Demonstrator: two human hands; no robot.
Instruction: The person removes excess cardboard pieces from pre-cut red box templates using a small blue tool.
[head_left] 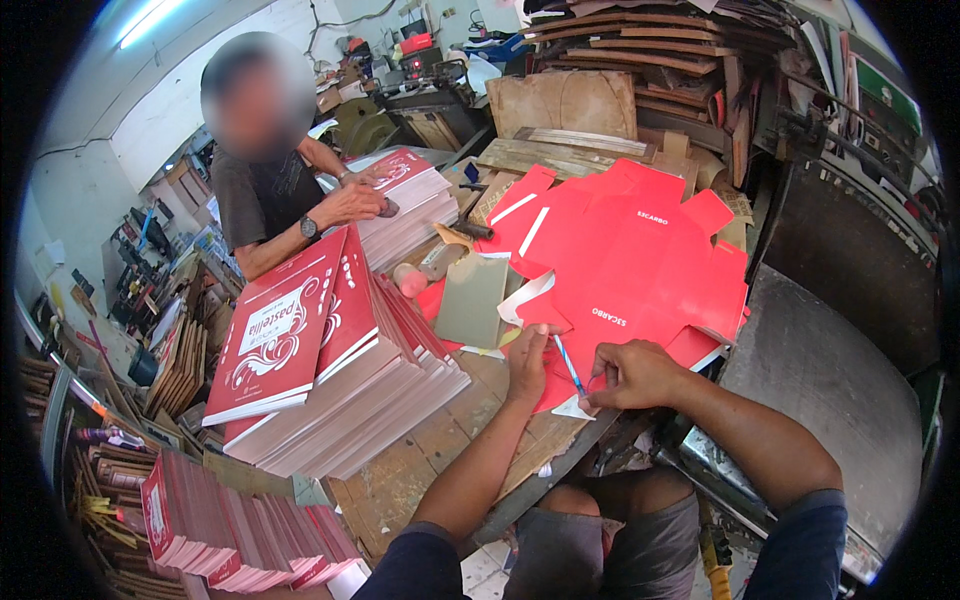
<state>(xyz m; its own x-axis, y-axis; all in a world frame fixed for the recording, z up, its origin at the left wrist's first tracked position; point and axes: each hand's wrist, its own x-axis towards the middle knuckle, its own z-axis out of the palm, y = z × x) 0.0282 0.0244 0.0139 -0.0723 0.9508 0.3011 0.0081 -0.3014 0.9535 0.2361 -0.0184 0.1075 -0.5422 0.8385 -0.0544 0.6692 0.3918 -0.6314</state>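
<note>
My left hand [530, 362] and my right hand [634, 374] are over the near edge of the wooden table. Between them slants a slim stick with blue and white stripes [568, 363], too small to name surely. The fingers of my left hand close at its upper end; my right thumb and fingers pinch at its lower end. Beneath and beyond them lies a large red cut-out cardboard sheet [640, 265] with tabs and slots along its outline. A grey-green rectangular board [472, 303] lies left of the sheet, close to my left hand.
To the left stands a tall stack of red-and-white printed sheets [345, 385]. Across the table a co-worker rests both hands on another stack [405, 215]. Wooden boards [565, 150] lie at the back. A metal machine plate [825, 400] is at my right.
</note>
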